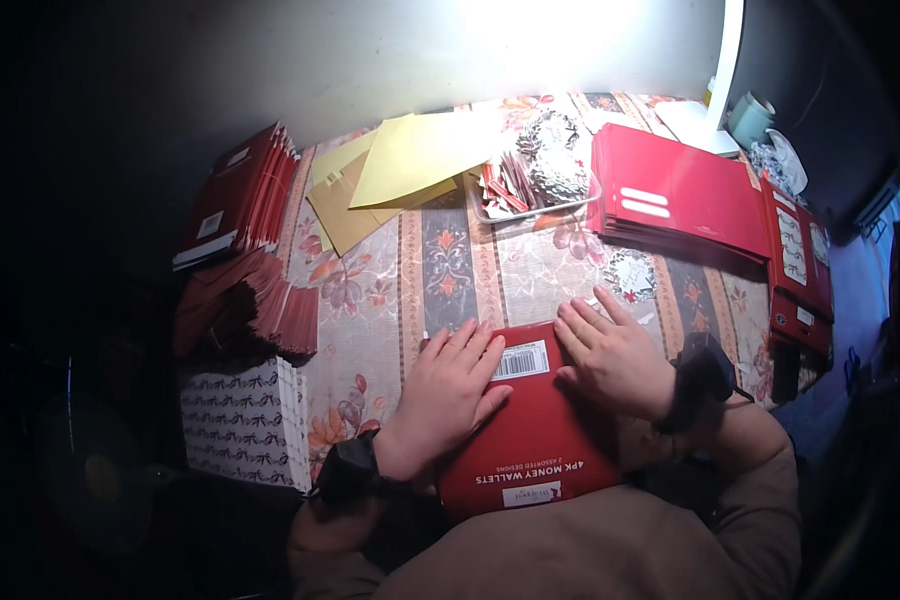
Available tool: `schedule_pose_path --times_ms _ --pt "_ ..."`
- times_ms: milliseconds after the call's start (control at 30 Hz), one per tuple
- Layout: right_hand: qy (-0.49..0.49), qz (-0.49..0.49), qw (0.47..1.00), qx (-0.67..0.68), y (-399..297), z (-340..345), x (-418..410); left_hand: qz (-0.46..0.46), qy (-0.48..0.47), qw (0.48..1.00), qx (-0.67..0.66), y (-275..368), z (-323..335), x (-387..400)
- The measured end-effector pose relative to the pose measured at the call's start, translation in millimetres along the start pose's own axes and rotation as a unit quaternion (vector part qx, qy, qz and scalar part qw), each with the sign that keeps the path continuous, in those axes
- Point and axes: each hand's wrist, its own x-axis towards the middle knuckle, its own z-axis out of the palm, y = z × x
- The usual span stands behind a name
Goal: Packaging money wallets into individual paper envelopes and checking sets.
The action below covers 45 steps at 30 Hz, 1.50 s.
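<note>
A red card pack (pixel 532 427) with a barcode label and printed writing lies flat at the table's near edge, against my body. My left hand (pixel 450 390) rests flat on its upper left part, fingers slightly apart, the thumb beside the barcode. On the pack's upper right corner lies my right hand (pixel 615 352), palm down, its fingertips reaching past the far edge. Neither hand grips anything. Just beyond the right fingertips a wreath-shaped paper tag (pixel 630 276) lies on the patterned tablecloth (pixel 367 300).
A clear plastic tray (pixel 525 216) holds wreath tags and small red-and-white pieces. Red card sheets (pixel 690 195) are stacked right of it, yellow sheets (pixel 420 157) left. Red packs (pixel 232 202), folded dark red pieces (pixel 285 307) and bow-patterned sheets (pixel 232 427) line the left. A lamp base (pixel 694 127) stands behind.
</note>
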Motion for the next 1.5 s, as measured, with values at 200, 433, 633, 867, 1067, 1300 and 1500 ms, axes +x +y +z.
schedule_pose_path --times_ms 200,433,633,867,1067,1300,1500 --pt "0.063 -0.032 0.995 0.075 18.6 -5.2 7.3 -0.006 0.072 0.996 -0.053 0.3 1.4 3.7" --pt "0.099 0.043 0.979 0.171 41.2 2.1 34.0 -0.005 0.121 0.985 -0.125 -14.7 9.4 54.2" --pt "0.084 0.018 0.982 0.166 51.0 7.0 43.7 0.001 0.075 0.986 -0.147 -22.7 11.2 70.9" --pt "0.051 0.012 0.985 0.163 56.7 3.1 41.8 -0.012 0.056 0.986 -0.158 -20.8 6.4 72.1" --pt "0.134 -0.084 0.987 -0.029 40.2 4.8 37.1 0.071 0.117 0.99 -0.035 -15.3 13.6 71.3" --pt "0.079 -0.11 0.989 -0.066 26.0 -12.5 19.1 0.132 0.125 0.98 0.081 -2.3 10.9 59.0" --pt "0.094 -0.138 0.981 -0.096 17.8 -6.5 4.8 0.14 0.045 0.98 0.137 8.7 1.9 46.0"
